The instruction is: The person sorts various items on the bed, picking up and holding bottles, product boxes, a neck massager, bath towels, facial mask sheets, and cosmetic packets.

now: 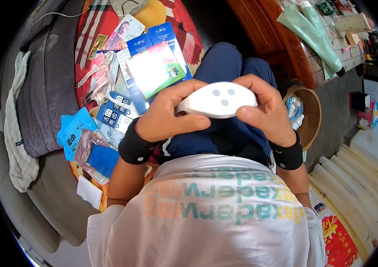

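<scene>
A white, rounded device (221,101) with several grey round spots on its face is held above my lap. My left hand (171,109) is closed round its left end, thumb on the lower edge and fingers behind. At the right end my right hand (262,107) grips it, with its thumb near the lower right edge. Black bands circle both wrists. Blue boxes (162,33) and a shiny white and green packet (157,66) lie just beyond my left hand. The undersides of the device and the fingertips behind it are hidden.
Blue packets (117,111), a light blue bag (75,131) and a white pad (89,191) lie on the sofa at left. A wooden bin (315,118) stands right of my legs. Pale green tubes (311,35) rest on the table (293,49) at upper right.
</scene>
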Demonstrator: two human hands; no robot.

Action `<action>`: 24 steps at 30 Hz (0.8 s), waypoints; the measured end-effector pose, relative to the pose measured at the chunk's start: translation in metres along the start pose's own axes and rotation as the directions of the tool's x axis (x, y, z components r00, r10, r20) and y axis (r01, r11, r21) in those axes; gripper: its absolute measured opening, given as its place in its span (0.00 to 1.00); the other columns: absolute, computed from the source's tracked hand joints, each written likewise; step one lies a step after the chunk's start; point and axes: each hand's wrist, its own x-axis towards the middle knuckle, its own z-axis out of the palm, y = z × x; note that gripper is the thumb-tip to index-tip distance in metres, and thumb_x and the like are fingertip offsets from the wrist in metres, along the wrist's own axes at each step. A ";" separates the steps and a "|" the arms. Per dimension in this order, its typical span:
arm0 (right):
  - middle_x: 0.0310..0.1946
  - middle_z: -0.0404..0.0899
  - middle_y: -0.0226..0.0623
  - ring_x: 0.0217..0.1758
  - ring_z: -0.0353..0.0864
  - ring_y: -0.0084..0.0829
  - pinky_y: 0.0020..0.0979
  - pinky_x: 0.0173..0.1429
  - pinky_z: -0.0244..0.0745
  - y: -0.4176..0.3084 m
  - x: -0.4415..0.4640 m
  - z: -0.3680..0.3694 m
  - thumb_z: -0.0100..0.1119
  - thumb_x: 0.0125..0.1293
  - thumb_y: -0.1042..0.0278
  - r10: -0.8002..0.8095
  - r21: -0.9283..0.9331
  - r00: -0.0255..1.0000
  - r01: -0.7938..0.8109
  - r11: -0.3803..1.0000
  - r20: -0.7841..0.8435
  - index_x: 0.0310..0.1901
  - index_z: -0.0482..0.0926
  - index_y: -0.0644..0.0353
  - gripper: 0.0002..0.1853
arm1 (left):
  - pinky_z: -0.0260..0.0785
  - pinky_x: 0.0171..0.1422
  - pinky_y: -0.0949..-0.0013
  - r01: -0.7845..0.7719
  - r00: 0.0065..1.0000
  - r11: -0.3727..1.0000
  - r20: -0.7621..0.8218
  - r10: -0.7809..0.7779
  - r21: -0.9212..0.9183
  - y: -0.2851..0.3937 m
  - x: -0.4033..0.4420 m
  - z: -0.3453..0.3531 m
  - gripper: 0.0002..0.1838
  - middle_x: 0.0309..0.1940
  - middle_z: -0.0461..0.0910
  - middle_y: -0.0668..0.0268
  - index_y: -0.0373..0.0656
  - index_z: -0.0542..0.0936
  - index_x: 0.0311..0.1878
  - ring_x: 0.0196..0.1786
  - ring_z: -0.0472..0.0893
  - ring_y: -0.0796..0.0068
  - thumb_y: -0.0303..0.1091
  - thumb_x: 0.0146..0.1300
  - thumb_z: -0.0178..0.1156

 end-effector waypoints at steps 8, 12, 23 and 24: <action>0.33 0.72 0.29 0.36 0.69 0.17 0.19 0.40 0.65 -0.002 -0.001 0.008 0.63 0.48 0.68 -0.071 -0.221 0.997 0.073 0.972 0.018 0.40 0.71 0.63 0.17 | 0.62 0.40 0.79 0.190 0.982 0.962 -0.055 -0.182 0.198 0.026 0.005 0.008 0.17 0.32 0.73 0.68 0.35 0.74 0.40 0.35 0.70 0.83 0.31 0.45 0.58; 0.32 0.72 0.30 0.36 0.70 0.19 0.21 0.39 0.66 0.000 -0.001 0.009 0.63 0.47 0.68 -0.107 -0.318 0.994 0.107 0.942 0.015 0.39 0.71 0.63 0.18 | 0.62 0.37 0.80 0.150 0.988 0.968 -0.060 -0.141 0.199 0.018 0.004 0.008 0.13 0.28 0.73 0.70 0.37 0.74 0.36 0.33 0.70 0.84 0.31 0.47 0.60; 0.31 0.71 0.33 0.32 0.69 0.27 0.25 0.39 0.64 0.008 0.000 0.002 0.65 0.43 0.65 -0.202 -0.398 0.979 0.197 0.896 0.030 0.38 0.72 0.61 0.19 | 0.61 0.37 0.80 0.086 0.996 0.991 0.000 -0.086 0.104 0.011 0.003 0.002 0.11 0.30 0.72 0.70 0.37 0.74 0.37 0.34 0.70 0.84 0.31 0.50 0.59; 0.30 0.71 0.32 0.31 0.69 0.28 0.25 0.39 0.63 0.009 0.000 0.002 0.65 0.43 0.64 -0.238 -0.448 0.970 0.234 0.863 0.048 0.38 0.73 0.60 0.19 | 0.61 0.38 0.79 0.051 0.999 0.990 0.005 -0.052 0.133 0.010 0.002 0.002 0.11 0.30 0.72 0.70 0.38 0.74 0.36 0.33 0.70 0.83 0.31 0.50 0.59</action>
